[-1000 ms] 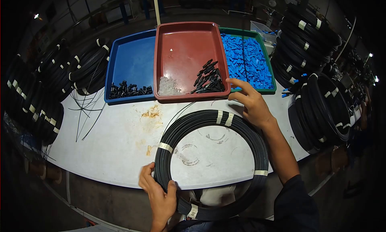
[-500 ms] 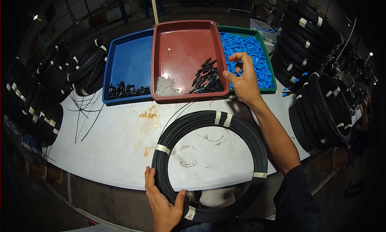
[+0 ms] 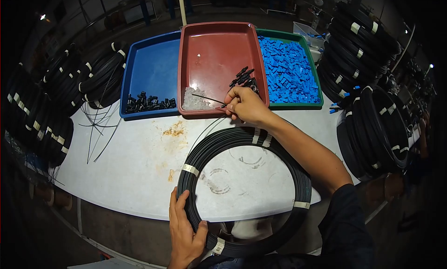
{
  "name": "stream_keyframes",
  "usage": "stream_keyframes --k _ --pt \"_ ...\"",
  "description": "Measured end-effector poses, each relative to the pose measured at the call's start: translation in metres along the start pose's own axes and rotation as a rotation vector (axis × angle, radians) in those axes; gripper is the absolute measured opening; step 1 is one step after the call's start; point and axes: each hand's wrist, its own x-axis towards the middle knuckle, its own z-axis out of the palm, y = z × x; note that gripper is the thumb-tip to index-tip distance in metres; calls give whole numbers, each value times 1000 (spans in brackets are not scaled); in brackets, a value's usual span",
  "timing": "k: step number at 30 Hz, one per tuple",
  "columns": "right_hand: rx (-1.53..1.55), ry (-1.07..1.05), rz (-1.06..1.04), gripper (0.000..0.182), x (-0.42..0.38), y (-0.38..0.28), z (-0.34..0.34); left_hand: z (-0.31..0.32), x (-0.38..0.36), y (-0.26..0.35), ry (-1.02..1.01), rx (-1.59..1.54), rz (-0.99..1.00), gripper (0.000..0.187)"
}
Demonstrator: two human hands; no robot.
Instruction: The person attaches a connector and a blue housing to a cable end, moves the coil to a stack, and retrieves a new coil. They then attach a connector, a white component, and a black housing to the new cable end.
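Observation:
A coil of black cable point(image 3: 186, 190), bound with pale tape bands, lies over the table's front edge. My left hand point(image 3: 187, 229) rests on its lower left side, thumb and fingers apart around the bundle. Above the coil's top, my right hand point(image 3: 245, 105) pinches a thin black cable end point(image 3: 207, 98) at the front rim of the red tray point(image 3: 200, 113). In that tray are small clear pieces point(image 3: 194, 100) on the left and black connectors point(image 3: 243, 77) on the right, partly hidden by my right hand.
A blue tray point(image 3: 151, 73) with black parts stands at the left, and a green tray point(image 3: 321, 94) of blue clips point(image 3: 288, 68) at the right. More coils point(image 3: 102, 75) stand at the left, others point(image 3: 377, 124) at the right. Loose cables point(image 3: 95, 126) lie on the left.
My right hand has moved left and down from above the green tray to the red tray's front rim and now holds the cable end. My left hand remains on the coil.

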Motion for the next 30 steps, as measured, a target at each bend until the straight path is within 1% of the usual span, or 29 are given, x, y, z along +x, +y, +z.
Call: stream_keyframes --k 2,3,5,6,9,14,16,17,18,20,22,23,24,26,30 --pt "90 -33 68 8 -1 -10 4 -1 1 0 -13 -14 1 85" --pt "89 -32 67 8 2 -10 7 -2 2 0 -27 -28 5 82" --pt "-64 40 -134 9 6 -10 12 -3 3 -1 -35 -24 7 82" --pt "-65 41 -135 9 7 -11 14 -3 3 -2 -42 -18 8 82" --pt "-140 35 -245 11 6 -15 22 -6 5 -4 -52 -30 20 84" --pt "-183 41 -289 10 -2 -10 30 -16 16 -10 -85 -80 21 87" --pt "-211 -28 -209 11 -3 -3 26 -21 22 -16 -98 -115 31 88" --pt "-212 -28 -209 11 -4 2 24 -23 27 -22 -120 -119 65 88" --pt "-216 -57 -242 10 -7 6 22 -25 30 -25 -142 -123 99 88" --pt "-221 -85 -273 10 -8 11 22 -29 37 -24 -147 -102 88 88" --pt "-318 -150 -424 9 -9 14 21 -29 43 -27 -170 -141 93 88" --pt "-320 -190 -419 8 -8 16 21 -30 45 -28 -171 -141 94 88" --pt "-320 -190 -418 8 -8 16 21 -31 47 -29 -182 -123 104 88" --pt "-274 -130 -485 7 -10 16 19 -32 49 -31 -191 -105 115 88" --pt "-351 -180 -543 7 -11 18 19 -33 51 -33 -206 -119 138 88"
